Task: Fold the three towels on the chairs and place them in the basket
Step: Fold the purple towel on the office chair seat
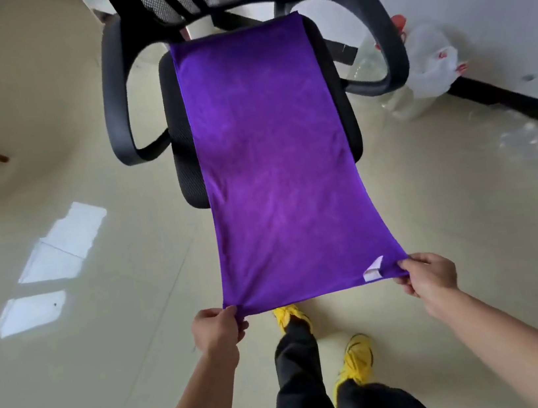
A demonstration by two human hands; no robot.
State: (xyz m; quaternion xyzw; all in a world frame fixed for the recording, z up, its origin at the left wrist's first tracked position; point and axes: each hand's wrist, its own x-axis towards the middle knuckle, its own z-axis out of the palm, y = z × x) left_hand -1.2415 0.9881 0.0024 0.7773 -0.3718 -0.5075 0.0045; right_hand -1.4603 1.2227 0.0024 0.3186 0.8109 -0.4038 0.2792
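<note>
Your left grip (215, 331) and right grip (431, 279) each pinch a near corner of the purple towel (271, 155), both closed on cloth; the towel's long axis runs straight away from you, far end on the chair (112, 97) seat, near end held taut; both grips equally near; next is probably near edge forward onto far edge.

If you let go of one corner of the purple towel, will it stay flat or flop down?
Probably flop. The purple towel looks flat only because the left hand and right hand pull its near corners taut, and its far end lies on the chair. It likely weighs little, since fingertip pinches hold it up.
</note>
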